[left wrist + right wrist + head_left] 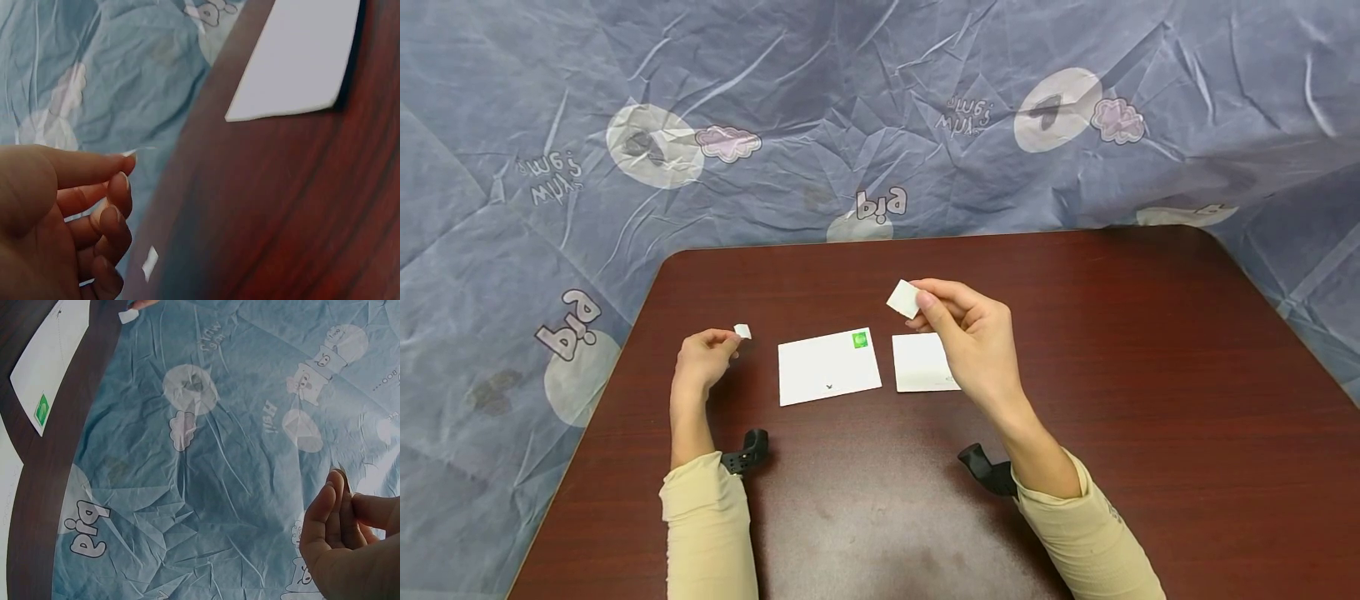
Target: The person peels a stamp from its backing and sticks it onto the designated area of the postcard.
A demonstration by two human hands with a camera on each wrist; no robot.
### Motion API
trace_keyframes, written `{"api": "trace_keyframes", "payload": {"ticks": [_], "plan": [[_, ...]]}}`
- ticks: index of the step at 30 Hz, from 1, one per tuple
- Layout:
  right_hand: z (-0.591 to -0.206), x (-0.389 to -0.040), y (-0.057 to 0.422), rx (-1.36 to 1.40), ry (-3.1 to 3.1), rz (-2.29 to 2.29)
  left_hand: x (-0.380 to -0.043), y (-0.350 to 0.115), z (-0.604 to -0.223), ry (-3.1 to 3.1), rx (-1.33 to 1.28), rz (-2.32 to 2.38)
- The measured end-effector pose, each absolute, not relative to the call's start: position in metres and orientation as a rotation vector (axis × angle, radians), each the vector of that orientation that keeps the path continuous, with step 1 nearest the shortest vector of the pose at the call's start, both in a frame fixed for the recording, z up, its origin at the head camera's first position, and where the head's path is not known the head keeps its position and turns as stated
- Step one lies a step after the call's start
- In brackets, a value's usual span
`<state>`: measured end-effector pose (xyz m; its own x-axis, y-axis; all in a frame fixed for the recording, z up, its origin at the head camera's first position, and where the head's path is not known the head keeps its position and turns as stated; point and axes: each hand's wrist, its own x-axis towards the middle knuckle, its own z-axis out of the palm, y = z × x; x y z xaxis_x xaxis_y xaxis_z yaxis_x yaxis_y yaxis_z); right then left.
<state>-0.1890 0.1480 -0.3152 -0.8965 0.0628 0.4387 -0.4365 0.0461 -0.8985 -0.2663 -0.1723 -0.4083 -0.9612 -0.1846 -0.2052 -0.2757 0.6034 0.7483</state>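
Note:
Near the table's left side, my left hand pinches a small white piece of paper between thumb and fingertip. In the left wrist view that paper shows almost edge-on. My right hand is raised and pinches a larger white paper square by one corner, tilted. Between the hands lies a white envelope with a green stamp at its upper right corner. A second white envelope or card lies to its right, its right part hidden behind my right hand.
A dark red-brown table bears the papers. Behind it hangs a wrinkled blue printed sheet. Low in the left wrist view is a small white patch; I cannot tell if it is a scrap or a reflection.

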Motion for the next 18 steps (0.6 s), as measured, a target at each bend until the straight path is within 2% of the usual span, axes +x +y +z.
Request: {"api": "trace_keyframes", "payload": {"ticks": [18], "plan": [[-0.315, -0.188, 0.147, 0.377, -1.958, 1.914, -0.263, -0.190, -0.422, 2.725, -0.656, 1.070]]}}
